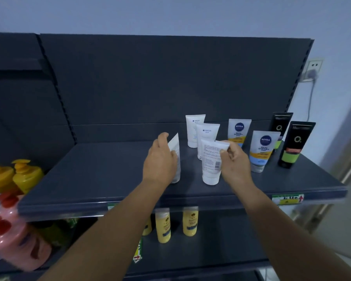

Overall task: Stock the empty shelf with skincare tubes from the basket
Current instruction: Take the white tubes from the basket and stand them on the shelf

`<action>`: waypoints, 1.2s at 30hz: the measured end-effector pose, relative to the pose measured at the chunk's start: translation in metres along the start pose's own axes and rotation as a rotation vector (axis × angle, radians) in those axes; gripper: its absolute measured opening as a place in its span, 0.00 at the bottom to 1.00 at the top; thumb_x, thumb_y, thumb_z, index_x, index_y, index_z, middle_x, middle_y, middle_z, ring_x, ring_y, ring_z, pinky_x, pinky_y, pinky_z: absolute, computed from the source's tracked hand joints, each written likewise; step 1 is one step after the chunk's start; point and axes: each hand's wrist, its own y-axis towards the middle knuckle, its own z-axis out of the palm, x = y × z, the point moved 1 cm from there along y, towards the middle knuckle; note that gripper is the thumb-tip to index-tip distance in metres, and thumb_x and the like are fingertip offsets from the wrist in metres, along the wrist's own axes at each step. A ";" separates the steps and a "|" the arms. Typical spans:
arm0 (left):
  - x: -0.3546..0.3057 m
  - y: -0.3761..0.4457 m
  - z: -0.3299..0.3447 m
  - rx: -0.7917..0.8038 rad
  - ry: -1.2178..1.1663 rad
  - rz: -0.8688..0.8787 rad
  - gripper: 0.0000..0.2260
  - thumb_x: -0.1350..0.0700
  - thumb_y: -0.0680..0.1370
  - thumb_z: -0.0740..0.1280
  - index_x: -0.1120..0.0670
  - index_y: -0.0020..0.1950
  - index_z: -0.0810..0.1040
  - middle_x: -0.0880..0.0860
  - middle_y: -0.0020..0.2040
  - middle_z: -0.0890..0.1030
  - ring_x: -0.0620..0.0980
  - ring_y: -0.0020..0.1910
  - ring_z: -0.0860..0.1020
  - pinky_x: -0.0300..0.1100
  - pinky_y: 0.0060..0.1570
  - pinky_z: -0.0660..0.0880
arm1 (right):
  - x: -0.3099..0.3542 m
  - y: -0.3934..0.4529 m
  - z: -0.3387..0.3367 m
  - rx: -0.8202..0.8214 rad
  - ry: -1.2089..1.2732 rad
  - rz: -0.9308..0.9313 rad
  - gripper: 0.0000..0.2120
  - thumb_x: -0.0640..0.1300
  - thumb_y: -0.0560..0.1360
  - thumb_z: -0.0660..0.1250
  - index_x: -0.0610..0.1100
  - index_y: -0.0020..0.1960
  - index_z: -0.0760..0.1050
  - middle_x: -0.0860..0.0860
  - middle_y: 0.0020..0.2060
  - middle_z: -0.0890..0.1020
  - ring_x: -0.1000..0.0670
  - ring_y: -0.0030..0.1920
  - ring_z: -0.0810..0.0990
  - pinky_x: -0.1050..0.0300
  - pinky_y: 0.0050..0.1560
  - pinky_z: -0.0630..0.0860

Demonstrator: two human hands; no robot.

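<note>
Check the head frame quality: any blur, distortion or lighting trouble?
Head view: dim, bluish light, no glare. Wide-angle bending curves the shelf edge and its back panel. The pink bottle at lower left is motion-smeared. The left hand and right hand are sharp enough, but the small print on the white tube is unreadable.

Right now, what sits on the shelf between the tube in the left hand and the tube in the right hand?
Nothing: in the head view only bare dark shelf shows between the left hand's white tube and the right hand's white tube.
</note>
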 end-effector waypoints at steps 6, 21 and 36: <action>0.010 0.005 0.016 0.090 -0.206 -0.064 0.32 0.53 0.73 0.69 0.52 0.74 0.59 0.53 0.63 0.70 0.50 0.55 0.75 0.47 0.55 0.75 | -0.015 -0.004 0.007 0.123 0.031 0.122 0.15 0.37 0.73 0.68 0.49 0.56 0.71 0.55 0.51 0.81 0.52 0.54 0.81 0.52 0.55 0.77; 0.033 0.018 0.047 0.636 -0.280 -0.153 0.31 0.57 0.69 0.76 0.50 0.68 0.68 0.43 0.53 0.75 0.45 0.52 0.75 0.36 0.52 0.69 | -0.031 0.047 0.012 0.239 -0.328 0.177 0.17 0.42 0.73 0.70 0.40 0.59 0.72 0.47 0.57 0.80 0.47 0.56 0.79 0.60 0.47 0.69; -0.017 0.003 0.089 0.426 -0.139 -0.255 0.33 0.47 0.61 0.80 0.54 0.58 0.67 0.52 0.52 0.76 0.50 0.50 0.77 0.45 0.48 0.76 | -0.040 0.035 -0.015 0.315 -0.199 0.256 0.27 0.38 0.75 0.67 0.42 0.73 0.64 0.45 0.67 0.75 0.48 0.64 0.75 0.53 0.66 0.70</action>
